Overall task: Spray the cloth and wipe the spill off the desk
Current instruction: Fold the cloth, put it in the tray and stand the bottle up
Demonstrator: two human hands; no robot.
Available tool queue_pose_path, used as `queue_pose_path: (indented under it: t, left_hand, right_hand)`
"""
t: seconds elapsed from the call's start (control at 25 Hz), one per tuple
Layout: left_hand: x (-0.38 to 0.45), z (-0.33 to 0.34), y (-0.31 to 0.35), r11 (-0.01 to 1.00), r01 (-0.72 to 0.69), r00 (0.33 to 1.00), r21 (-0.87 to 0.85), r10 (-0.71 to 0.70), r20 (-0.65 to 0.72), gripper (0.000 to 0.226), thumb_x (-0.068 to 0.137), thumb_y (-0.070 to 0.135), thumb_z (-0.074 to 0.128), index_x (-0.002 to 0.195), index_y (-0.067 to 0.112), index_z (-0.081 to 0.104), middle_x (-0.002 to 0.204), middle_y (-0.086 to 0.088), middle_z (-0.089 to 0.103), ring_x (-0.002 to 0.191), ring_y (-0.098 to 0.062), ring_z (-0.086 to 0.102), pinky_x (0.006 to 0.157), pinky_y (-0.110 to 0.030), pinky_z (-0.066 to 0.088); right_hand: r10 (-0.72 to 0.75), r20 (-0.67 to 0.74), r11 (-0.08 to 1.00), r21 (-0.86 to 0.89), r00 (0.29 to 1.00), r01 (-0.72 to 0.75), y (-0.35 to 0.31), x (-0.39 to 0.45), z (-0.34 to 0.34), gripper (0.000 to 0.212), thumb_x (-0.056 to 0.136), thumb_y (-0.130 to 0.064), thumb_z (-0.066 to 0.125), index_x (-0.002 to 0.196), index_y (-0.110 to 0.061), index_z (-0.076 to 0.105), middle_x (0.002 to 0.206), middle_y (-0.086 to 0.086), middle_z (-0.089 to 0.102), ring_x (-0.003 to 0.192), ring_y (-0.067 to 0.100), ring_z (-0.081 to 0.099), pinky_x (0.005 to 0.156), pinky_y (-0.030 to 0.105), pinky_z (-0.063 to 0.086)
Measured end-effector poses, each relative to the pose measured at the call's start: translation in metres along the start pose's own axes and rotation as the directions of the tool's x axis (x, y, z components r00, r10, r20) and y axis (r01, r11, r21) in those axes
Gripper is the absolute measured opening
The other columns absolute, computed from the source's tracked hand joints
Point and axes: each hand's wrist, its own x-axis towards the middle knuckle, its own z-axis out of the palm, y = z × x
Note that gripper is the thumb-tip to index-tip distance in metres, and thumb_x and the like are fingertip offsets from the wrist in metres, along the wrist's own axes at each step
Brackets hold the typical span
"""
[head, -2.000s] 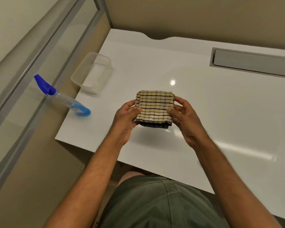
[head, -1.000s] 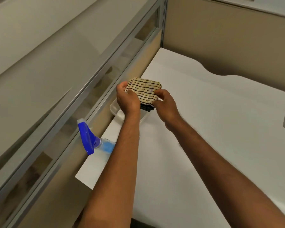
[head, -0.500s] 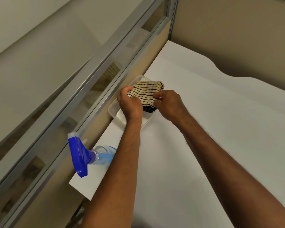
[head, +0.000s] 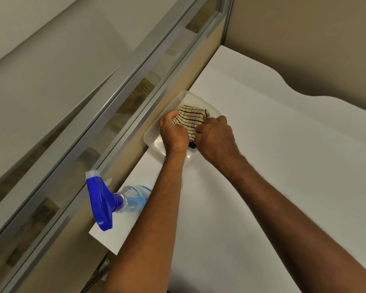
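Note:
A folded beige cloth (head: 191,119) with dark checks sits inside a clear plastic container (head: 183,98) at the left edge of the white desk (head: 283,166). My left hand (head: 173,134) grips the cloth's left side and my right hand (head: 216,137) grips its right side, both over the container. A dark layer of the cloth peeks out between the hands. A clear spray bottle (head: 133,197) with a blue trigger head (head: 101,206) lies on its side near the desk's front left corner, partly behind my left forearm. No spill shows on the desk.
A glass partition with a metal frame (head: 114,106) runs along the desk's left side. A beige wall panel (head: 304,34) closes the back. The desk's front left corner (head: 112,250) lies just below the bottle.
Both hands carried the cloth from mid-desk leftward and lowered it into the plastic container. My view swung left with them.

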Motion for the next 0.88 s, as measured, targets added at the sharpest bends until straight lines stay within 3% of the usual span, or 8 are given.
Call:
queue_pose_path:
  t: [0.12, 0.24, 0.4, 0.56, 0.68, 0.88]
  left_hand:
    - [-0.004, -0.004, 0.001, 1.000, 0.029, 0.999, 0.005, -0.029, 0.038, 0.047, 0.103, -0.004, 0.041, 0.142, 0.016, 0.057, 0.145, -0.007, 0.055, 0.130, -0.026, 0.059, 0.094, -0.038, 0.063]
    - [-0.012, -0.009, 0.005, 0.999, 0.027, 0.997, 0.019, -0.029, 0.069, 0.045, 0.104, 0.003, 0.044, 0.145, 0.019, 0.053, 0.146, -0.006, 0.054, 0.132, -0.026, 0.057, 0.095, -0.043, 0.062]
    - [-0.033, -0.020, 0.016, 0.994, -0.100, 0.993, 0.050, 0.096, 0.072, 0.042, 0.104, 0.009, 0.052, 0.144, 0.020, 0.053, 0.147, -0.005, 0.053, 0.135, -0.024, 0.055, 0.098, -0.040, 0.061]
    - [-0.075, -0.032, 0.014, 0.958, -0.276, 0.958, 0.074, 0.267, 0.106, 0.045, 0.102, 0.014, 0.056, 0.146, 0.019, 0.052, 0.153, -0.003, 0.049, 0.139, -0.020, 0.051, 0.102, -0.030, 0.058]
    - [-0.109, -0.043, -0.002, 0.925, -0.354, 0.931, 0.140, 0.335, 0.142, 0.045, 0.102, 0.019, 0.056, 0.147, 0.021, 0.051, 0.157, 0.000, 0.047, 0.143, -0.017, 0.047, 0.104, -0.022, 0.047]
    - [-0.161, -0.069, -0.041, 0.862, -0.433, 0.899, 0.263, 0.389, 0.203, 0.044, 0.103, 0.024, 0.057, 0.146, 0.020, 0.053, 0.156, 0.000, 0.049, 0.143, -0.015, 0.047, 0.109, -0.022, 0.039]
  right_hand:
    - [-0.018, -0.009, 0.997, -0.072, 1.000, 0.018, 0.002, -0.004, 0.009, 0.037, 0.105, -0.029, 0.052, 0.132, -0.010, 0.068, 0.140, 0.014, 0.060, 0.130, 0.031, 0.046, 0.099, 0.040, 0.047]
    - [-0.020, -0.018, 0.997, -0.073, 1.000, 0.018, 0.002, -0.009, 0.014, 0.041, 0.105, -0.030, 0.053, 0.137, -0.007, 0.065, 0.153, 0.016, 0.050, 0.141, 0.033, 0.040, 0.109, 0.044, 0.045]
    - [-0.023, -0.116, 0.994, 0.104, 0.993, 0.035, 0.003, -0.022, 0.011, 0.041, 0.106, -0.027, 0.050, 0.140, -0.009, 0.063, 0.158, 0.016, 0.047, 0.147, 0.033, 0.037, 0.117, 0.044, 0.040]
    - [0.079, -0.264, 0.942, 0.335, 0.961, 0.015, 0.007, -0.048, 0.007, 0.037, 0.104, -0.022, 0.054, 0.138, -0.012, 0.064, 0.155, 0.012, 0.051, 0.146, 0.030, 0.039, 0.118, 0.038, 0.039]
    - [0.116, -0.270, 0.917, 0.398, 0.956, 0.001, 0.008, -0.076, 0.010, 0.038, 0.104, -0.022, 0.056, 0.140, -0.015, 0.061, 0.156, 0.009, 0.051, 0.147, 0.028, 0.039, 0.120, 0.038, 0.037]
    - [0.134, -0.307, 0.873, 0.487, 0.942, 0.035, 0.006, -0.127, 0.025, 0.038, 0.101, -0.009, 0.055, 0.138, -0.012, 0.061, 0.149, 0.011, 0.055, 0.140, 0.029, 0.045, 0.115, 0.039, 0.040]
